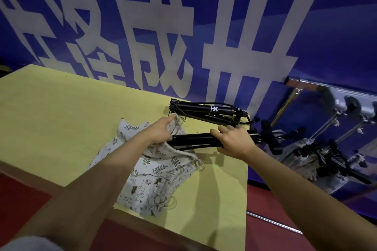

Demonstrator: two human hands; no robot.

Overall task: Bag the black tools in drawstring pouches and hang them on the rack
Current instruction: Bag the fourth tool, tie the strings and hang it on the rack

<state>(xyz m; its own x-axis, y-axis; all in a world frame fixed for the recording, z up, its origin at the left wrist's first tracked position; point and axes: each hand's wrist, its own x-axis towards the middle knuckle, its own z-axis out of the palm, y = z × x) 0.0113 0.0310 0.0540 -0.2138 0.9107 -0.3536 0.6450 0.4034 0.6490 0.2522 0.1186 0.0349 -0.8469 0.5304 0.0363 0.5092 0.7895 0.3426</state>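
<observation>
Near the table's [51,108] far right corner, the left hand [161,130] pinches the leaf-print pouch's [130,134] mouth open while the right hand [232,142] grips the black tool [193,140] lying across it; best to feed the narrow end in straight, keeping the cord clear.

Both arms outstretched; left hand [161,130] pinching, right hand [234,141] clasping.
</observation>
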